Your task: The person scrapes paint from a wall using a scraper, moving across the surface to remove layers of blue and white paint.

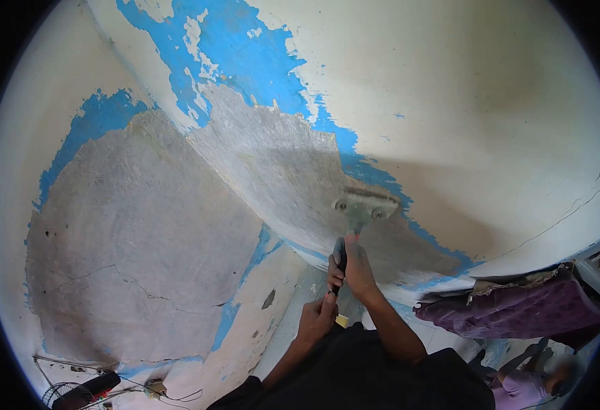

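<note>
A wall scraper (361,210) with a wide, dusty head and a dark handle is held up against the wall, its head over a grey bare patch (273,160) close to the blue paint edge. My right hand (357,268) is wrapped round the upper part of the handle, near the head. Lower down, my left hand (316,316) is closed on the handle's end. Ragged blue paint (245,58) borders the grey patch, and cream paint (443,89) covers the wall beyond it. The scraper head looks slightly blurred.
Left of the wall corner is another large grey patch (136,225) with cracks. A purple cloth (519,307) hangs over something at lower right. Below it is another person (522,383) in a light purple top. A fan (67,395) and wires are at lower left.
</note>
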The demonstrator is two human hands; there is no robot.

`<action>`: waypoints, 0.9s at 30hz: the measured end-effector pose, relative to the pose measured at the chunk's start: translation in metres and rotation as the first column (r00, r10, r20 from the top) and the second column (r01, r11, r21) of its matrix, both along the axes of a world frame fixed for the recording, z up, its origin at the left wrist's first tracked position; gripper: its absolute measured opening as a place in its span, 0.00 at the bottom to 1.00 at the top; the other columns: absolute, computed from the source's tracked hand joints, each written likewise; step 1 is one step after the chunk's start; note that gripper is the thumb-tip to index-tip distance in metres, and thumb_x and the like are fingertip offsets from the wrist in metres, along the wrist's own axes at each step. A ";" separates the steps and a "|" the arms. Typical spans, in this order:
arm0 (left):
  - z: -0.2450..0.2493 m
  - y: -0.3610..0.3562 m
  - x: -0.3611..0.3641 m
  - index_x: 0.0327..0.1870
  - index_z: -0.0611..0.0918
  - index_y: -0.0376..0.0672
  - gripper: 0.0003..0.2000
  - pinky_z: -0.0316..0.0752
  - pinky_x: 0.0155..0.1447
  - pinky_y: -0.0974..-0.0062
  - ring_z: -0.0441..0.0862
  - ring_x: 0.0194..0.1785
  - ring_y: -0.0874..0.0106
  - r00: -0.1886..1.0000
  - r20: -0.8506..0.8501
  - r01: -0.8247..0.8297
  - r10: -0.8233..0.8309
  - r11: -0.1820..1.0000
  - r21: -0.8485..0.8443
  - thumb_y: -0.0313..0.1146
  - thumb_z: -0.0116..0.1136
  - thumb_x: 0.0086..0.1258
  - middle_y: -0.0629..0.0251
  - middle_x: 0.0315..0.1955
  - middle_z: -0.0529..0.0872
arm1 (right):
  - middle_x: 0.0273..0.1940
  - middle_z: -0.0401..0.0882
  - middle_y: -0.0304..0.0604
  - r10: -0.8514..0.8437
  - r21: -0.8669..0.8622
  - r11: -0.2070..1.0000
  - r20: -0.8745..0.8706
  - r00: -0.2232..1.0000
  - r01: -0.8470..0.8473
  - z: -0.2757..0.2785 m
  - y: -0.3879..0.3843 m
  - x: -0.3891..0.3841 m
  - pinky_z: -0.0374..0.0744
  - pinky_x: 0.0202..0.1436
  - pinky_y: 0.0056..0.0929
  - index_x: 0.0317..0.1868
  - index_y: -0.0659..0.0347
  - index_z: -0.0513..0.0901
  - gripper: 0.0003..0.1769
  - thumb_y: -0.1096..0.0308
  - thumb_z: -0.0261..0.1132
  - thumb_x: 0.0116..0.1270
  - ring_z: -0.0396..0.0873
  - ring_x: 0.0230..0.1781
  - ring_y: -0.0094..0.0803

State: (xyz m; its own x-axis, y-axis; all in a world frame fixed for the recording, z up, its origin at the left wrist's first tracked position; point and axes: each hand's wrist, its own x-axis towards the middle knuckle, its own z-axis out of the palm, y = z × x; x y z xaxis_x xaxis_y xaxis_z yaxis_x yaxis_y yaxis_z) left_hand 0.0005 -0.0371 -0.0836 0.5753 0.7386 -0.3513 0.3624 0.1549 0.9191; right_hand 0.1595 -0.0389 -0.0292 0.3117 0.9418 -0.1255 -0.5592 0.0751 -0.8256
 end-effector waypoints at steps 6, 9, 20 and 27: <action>0.000 0.006 -0.002 0.20 0.75 0.37 0.28 0.63 0.27 0.77 0.69 0.20 0.80 0.999 0.040 -0.010 0.010 1.000 0.006 0.52 0.46 0.77 0.70 0.13 0.72 | 0.13 0.59 0.37 -0.029 0.001 1.000 -0.007 1.000 0.029 0.009 0.007 -0.002 0.70 0.17 0.28 0.25 0.59 0.63 0.32 0.40 0.41 0.77 0.61 0.10 0.25; 0.000 -0.001 -0.005 0.20 0.75 0.37 0.28 0.62 0.26 0.77 0.69 0.19 0.80 1.000 0.016 0.013 -0.012 0.998 -0.069 0.52 0.46 0.77 0.70 0.13 0.72 | 0.13 0.59 0.37 -0.027 -0.032 0.999 -0.039 0.999 0.026 -0.005 0.001 -0.004 0.69 0.17 0.27 0.24 0.59 0.63 0.32 0.40 0.42 0.77 0.61 0.10 0.25; -0.002 0.001 -0.003 0.21 0.76 0.36 0.28 0.64 0.27 0.77 0.69 0.19 0.80 0.999 0.026 0.021 -0.020 0.998 -0.052 0.52 0.46 0.77 0.70 0.14 0.72 | 0.14 0.59 0.37 -0.036 -0.041 0.999 -0.033 0.999 0.034 -0.005 -0.001 -0.003 0.68 0.17 0.27 0.24 0.59 0.63 0.32 0.40 0.41 0.77 0.61 0.11 0.25; 0.003 0.005 0.003 0.21 0.76 0.36 0.28 0.62 0.26 0.79 0.68 0.19 0.81 0.998 0.059 0.005 -0.006 1.000 0.019 0.52 0.45 0.77 0.71 0.14 0.72 | 0.13 0.58 0.37 -0.073 0.027 0.997 -0.003 0.997 0.073 0.011 0.005 0.001 0.68 0.15 0.28 0.24 0.59 0.63 0.32 0.40 0.42 0.77 0.60 0.10 0.25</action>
